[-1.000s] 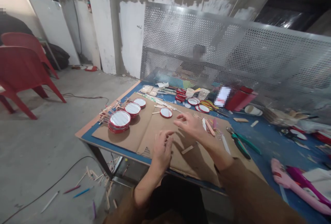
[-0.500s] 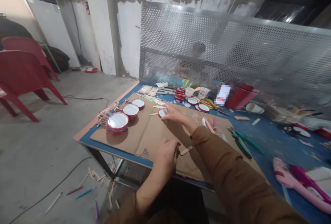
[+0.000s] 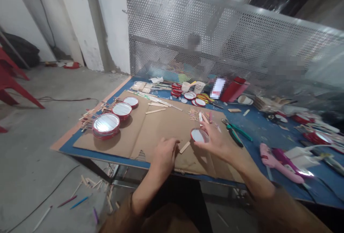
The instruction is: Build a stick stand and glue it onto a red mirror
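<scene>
My right hand (image 3: 212,139) grips the side of a small round drum (image 3: 198,136) with a white face and red rim, just above the cardboard sheet (image 3: 158,129). My left hand (image 3: 164,154) is at the cardboard's near edge with its fingers curled; what they hold, if anything, is hidden. Between the hands a flat wooden craft stick (image 3: 185,147) lies on the cardboard. More craft sticks (image 3: 156,111) lie toward the back. Stacked red-rimmed drums (image 3: 106,124) stand in a row on the left, with thin wooden sticks jutting out beside them.
Green-handled pliers (image 3: 233,134) lie right of my right hand, with a pink glue gun (image 3: 279,165) beyond. Along the back are a red bottle (image 3: 233,89), a phone (image 3: 217,88) and more red rings (image 3: 176,89). A perforated metal panel (image 3: 166,28) stands behind the blue table (image 3: 268,129).
My right hand has moved right and toward me with the drum, away from the craft sticks at the back. My left hand stays near the front edge. The view has swung right.
</scene>
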Demonstrator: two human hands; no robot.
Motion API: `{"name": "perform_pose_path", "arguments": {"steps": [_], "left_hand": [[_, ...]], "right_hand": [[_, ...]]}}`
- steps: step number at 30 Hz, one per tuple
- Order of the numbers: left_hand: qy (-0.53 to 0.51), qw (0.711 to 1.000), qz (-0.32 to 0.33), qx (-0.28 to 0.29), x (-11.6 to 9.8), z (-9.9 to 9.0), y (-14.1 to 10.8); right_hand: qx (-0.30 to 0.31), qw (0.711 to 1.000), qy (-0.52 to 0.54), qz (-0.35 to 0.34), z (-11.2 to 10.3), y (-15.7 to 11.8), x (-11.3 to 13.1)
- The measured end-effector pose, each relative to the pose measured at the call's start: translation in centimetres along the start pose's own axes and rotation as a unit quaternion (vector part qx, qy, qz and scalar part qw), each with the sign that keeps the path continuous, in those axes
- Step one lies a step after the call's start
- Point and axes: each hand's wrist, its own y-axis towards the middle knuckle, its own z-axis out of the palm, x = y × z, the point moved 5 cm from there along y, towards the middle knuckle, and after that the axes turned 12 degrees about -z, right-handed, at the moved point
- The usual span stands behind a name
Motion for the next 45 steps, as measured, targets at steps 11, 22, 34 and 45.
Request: {"name": "perform_pose_path", "arguments": {"steps": [11, 22, 34, 45], "left_hand": [[0.067, 0.995, 0.053, 0.048, -0.5, 0.7, -0.1], [0.075, 0.993, 0.079, 0.041, -0.6, 0.7, -0.1], [0.130, 0.983, 0.098, 0.089, -1.5, 1.5, 0.3], [0.136, 0.986, 0.058, 0.081, -1.3, 1.8, 0.8]], "right_hand": [[0.027, 0.999, -0.034, 0.018, 3.1, -2.3, -0.5], [-0.021, 0.997, 0.077, 0.020, 3.7, -4.0, -2.9], [-0.007, 0.997, 0.069, 0.030, 4.0, -3.7, -0.2], [-0.016, 0.998, 0.058, 0.035, 3.2, -4.3, -2.6]]}}
